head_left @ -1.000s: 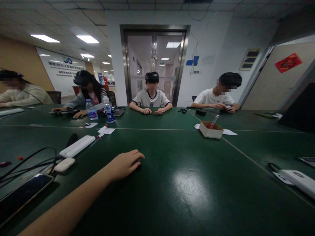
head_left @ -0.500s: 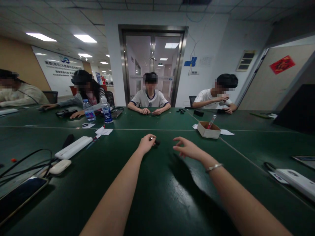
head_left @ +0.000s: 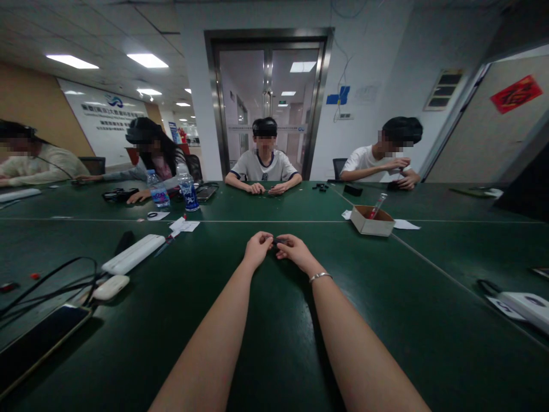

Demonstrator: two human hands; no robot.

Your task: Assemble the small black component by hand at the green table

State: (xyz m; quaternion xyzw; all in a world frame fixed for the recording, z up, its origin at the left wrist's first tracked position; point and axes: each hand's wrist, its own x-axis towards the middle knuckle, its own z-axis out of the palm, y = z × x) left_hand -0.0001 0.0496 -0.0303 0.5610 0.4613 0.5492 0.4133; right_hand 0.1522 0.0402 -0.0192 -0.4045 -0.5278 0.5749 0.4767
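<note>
Close together above the green table (head_left: pixel 283 332), both my hands meet at a small dark object (head_left: pixel 275 242). My left hand (head_left: pixel 258 250) grips its left side between thumb and fingers. From the right, my right hand (head_left: pixel 295 252) pinches the same piece, its fingers closed. The object is too small, and too covered by my fingertips, for its kind to be told. A silver bracelet (head_left: pixel 321 277) circles my right wrist.
An open cardboard box (head_left: pixel 372 224) with a clear red-tipped tube stands ahead right. Left are a white power strip (head_left: pixel 134 255), a phone (head_left: pixel 43 343), cables and a white case (head_left: pixel 111 288). Two water bottles (head_left: pixel 189 191) stand farther off. Several people sit around the table.
My right hand has moved left from apart and open, and now pinches the small dark object with my left hand. The view has shifted slightly.
</note>
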